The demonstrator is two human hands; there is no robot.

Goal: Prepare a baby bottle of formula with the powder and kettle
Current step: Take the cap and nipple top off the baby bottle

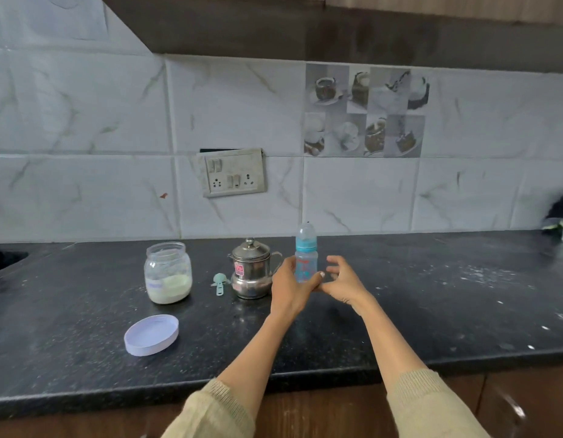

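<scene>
A clear baby bottle (305, 260) with a blue collar and a clear cap stands upright on the black counter (431, 295). My left hand (289, 287) grips its lower body, thumb across the front. My right hand (340, 279) hovers just right of the bottle with curled, spread fingers, holding nothing. A steel kettle (251, 270) with its lid on stands directly left of my left hand. A teal measuring scoop (219, 282) lies beside the kettle. Further left an open glass jar (168, 273) holds pale powder at its bottom.
The jar's lilac lid (151, 334) lies upside down near the front left of the counter. A switch and socket plate (233, 172) sits on the tiled wall. A sink edge (5, 260) shows at far left. White specks dot the counter's right side.
</scene>
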